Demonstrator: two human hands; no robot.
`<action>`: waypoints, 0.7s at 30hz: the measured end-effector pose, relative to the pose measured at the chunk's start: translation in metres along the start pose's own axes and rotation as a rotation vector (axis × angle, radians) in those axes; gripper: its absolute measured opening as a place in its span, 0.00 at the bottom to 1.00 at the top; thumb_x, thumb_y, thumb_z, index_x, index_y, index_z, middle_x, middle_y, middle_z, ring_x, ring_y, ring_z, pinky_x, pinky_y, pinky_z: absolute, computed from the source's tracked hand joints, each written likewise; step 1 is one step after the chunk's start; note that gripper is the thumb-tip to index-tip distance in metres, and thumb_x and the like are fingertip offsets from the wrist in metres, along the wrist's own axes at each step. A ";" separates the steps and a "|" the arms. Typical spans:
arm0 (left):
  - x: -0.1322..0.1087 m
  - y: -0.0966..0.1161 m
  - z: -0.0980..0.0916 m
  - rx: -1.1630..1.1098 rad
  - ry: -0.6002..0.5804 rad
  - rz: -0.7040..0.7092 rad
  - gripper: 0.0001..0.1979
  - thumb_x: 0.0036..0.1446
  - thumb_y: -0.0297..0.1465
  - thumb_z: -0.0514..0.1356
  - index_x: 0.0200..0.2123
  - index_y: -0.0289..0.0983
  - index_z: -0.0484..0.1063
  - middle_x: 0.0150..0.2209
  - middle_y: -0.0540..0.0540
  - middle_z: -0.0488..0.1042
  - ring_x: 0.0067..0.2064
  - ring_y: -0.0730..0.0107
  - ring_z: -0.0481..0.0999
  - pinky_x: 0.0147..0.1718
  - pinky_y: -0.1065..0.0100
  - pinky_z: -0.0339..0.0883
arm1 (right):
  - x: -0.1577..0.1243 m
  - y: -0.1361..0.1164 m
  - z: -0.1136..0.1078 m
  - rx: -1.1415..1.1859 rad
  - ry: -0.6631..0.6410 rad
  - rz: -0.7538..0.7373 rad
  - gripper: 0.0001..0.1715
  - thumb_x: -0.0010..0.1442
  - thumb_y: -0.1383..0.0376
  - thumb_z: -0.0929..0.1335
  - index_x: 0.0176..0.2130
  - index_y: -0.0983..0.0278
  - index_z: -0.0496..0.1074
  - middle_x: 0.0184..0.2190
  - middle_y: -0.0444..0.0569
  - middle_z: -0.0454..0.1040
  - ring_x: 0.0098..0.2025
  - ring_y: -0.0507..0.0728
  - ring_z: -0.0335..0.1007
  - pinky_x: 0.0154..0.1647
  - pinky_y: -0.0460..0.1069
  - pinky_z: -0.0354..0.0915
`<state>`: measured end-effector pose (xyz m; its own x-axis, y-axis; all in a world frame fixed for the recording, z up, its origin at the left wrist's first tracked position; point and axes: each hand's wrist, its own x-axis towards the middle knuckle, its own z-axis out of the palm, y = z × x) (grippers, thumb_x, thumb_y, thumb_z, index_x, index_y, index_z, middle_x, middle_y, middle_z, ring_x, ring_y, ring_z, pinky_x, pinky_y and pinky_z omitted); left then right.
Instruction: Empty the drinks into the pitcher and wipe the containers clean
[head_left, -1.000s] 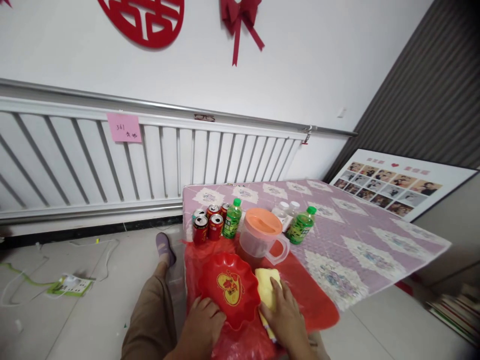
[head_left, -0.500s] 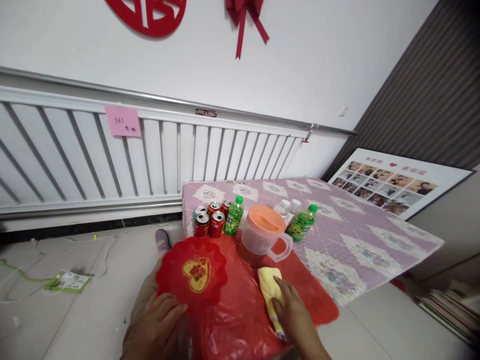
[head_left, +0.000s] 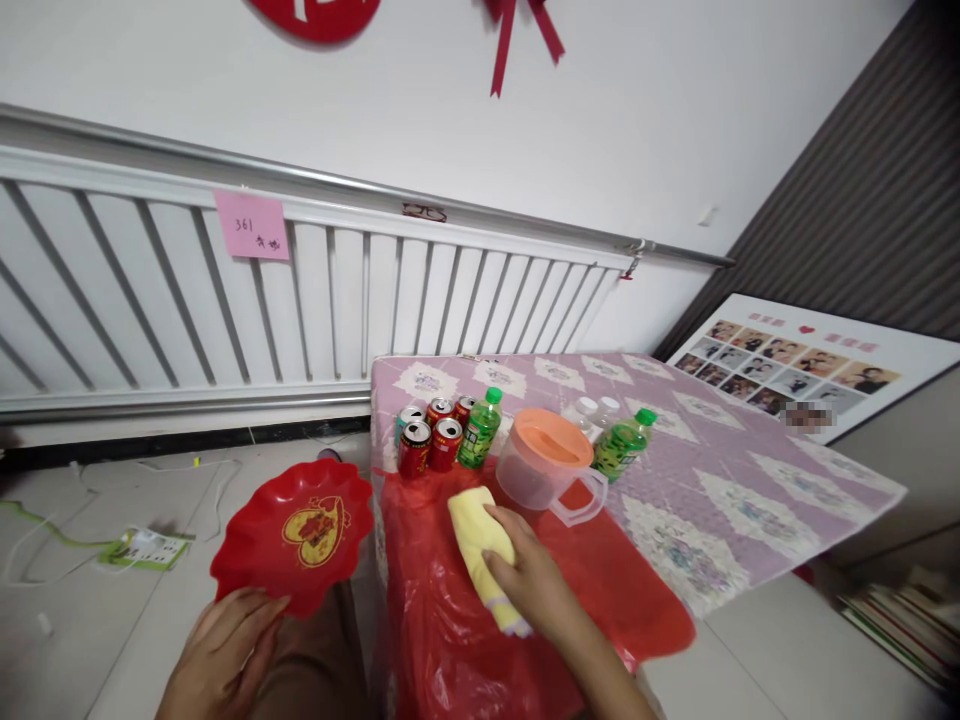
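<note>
My left hand (head_left: 225,650) grips the near rim of a red scalloped plastic plate (head_left: 296,533) with a gold heart emblem, holding it off the table's left edge, above the floor. My right hand (head_left: 525,585) presses a folded yellow cloth (head_left: 480,540) flat onto the red plastic sheet (head_left: 600,590) that covers the near end of the table. The fingers lie curled over the cloth.
Behind the cloth stands a clear jug with an orange lid (head_left: 544,470), several red cans (head_left: 431,440), two green bottles (head_left: 480,428) and small white-capped bottles (head_left: 596,410). The purple-patterned tablecloth (head_left: 750,480) stretches right. A radiator (head_left: 300,300) lines the wall; a photo board (head_left: 802,365) leans at right.
My left hand has carried the red plate leftward off the table. My right hand has slid the yellow cloth left and forward over the red sheet, into the spot where the plate lay.
</note>
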<state>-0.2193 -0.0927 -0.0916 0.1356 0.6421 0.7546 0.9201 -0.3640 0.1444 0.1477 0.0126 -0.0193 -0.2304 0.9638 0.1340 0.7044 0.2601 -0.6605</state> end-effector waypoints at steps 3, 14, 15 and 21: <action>-0.008 -0.005 -0.002 0.010 -0.006 0.008 0.12 0.62 0.38 0.54 0.39 0.41 0.75 0.35 0.47 0.80 0.37 0.64 0.79 0.40 0.64 0.72 | 0.039 -0.007 0.022 -0.012 -0.019 0.009 0.32 0.55 0.68 0.63 0.60 0.64 0.63 0.58 0.55 0.66 0.60 0.59 0.62 0.62 0.55 0.57; -0.031 -0.030 -0.009 0.082 -0.024 0.032 0.12 0.63 0.38 0.52 0.39 0.41 0.74 0.34 0.48 0.81 0.36 0.65 0.79 0.38 0.66 0.71 | 0.071 -0.013 0.049 -0.088 -0.079 0.068 0.33 0.55 0.70 0.65 0.60 0.68 0.62 0.58 0.57 0.66 0.58 0.59 0.64 0.61 0.52 0.57; -0.030 -0.028 -0.009 0.075 -0.021 0.026 0.13 0.63 0.38 0.52 0.39 0.41 0.74 0.34 0.48 0.81 0.36 0.65 0.79 0.38 0.66 0.72 | 0.072 -0.014 0.051 -0.099 -0.075 0.079 0.33 0.55 0.70 0.65 0.61 0.68 0.62 0.58 0.57 0.65 0.57 0.59 0.64 0.61 0.52 0.57; -0.027 -0.025 -0.008 0.042 -0.030 -0.025 0.11 0.62 0.38 0.54 0.41 0.42 0.75 0.35 0.48 0.81 0.37 0.65 0.79 0.39 0.66 0.72 | 0.075 -0.024 0.065 -0.133 -0.061 0.078 0.32 0.56 0.70 0.65 0.60 0.67 0.62 0.56 0.57 0.66 0.56 0.59 0.65 0.60 0.52 0.58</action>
<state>-0.2490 -0.1058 -0.1104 0.1224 0.6712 0.7311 0.9380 -0.3189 0.1357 0.0697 0.0749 -0.0410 -0.2088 0.9772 0.0386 0.8037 0.1939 -0.5626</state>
